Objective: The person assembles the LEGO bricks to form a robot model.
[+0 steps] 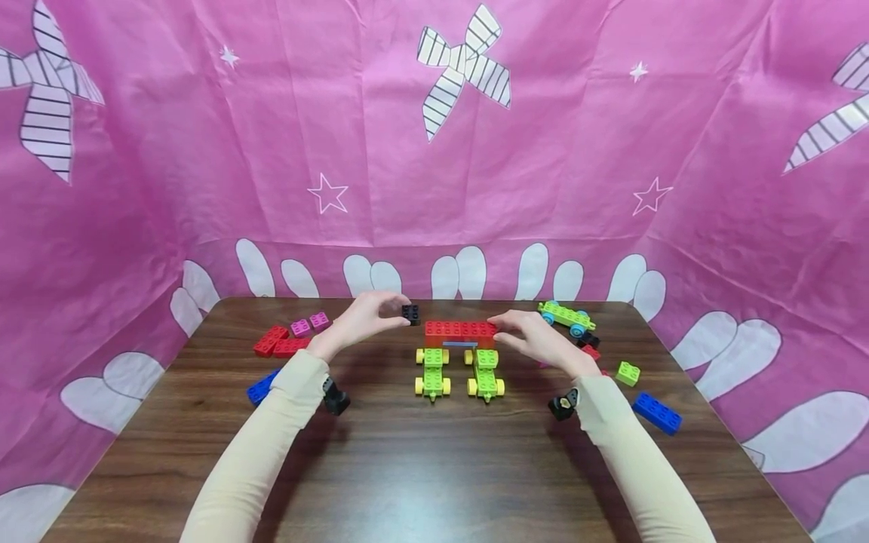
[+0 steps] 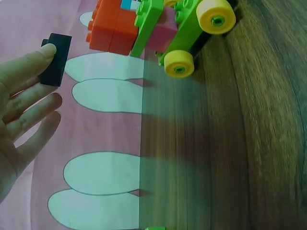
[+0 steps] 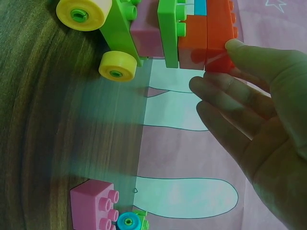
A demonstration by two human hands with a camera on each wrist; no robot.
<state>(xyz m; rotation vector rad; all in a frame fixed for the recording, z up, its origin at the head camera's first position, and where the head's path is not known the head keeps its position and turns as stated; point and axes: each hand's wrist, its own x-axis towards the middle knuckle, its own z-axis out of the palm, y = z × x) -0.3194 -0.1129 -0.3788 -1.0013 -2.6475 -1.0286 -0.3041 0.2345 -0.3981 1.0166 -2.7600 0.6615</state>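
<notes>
My left hand [image 1: 370, 314] pinches a small black toy brick [image 1: 410, 314] between thumb and fingers, beside the left end of a brick build. In the left wrist view the black brick [image 2: 56, 60] is clear of the build. Red bricks [image 1: 460, 332] form the top of that build, above two green wheeled bases [image 1: 432, 373] with yellow wheels; green and pink bricks [image 3: 145, 28] lie between. My right hand [image 1: 536, 338] touches the right end of the top red brick [image 3: 219, 36] with its thumb, fingers at its side. Whether it grips is hard to see.
Red bricks [image 1: 271, 341], pink bricks [image 1: 309, 324] and a blue brick [image 1: 261, 387] lie on the left. Right of the build are a green base with blue wheels [image 1: 566, 317], a green brick [image 1: 627, 373] and a blue brick [image 1: 656, 413]. A pink cloth hangs behind the table.
</notes>
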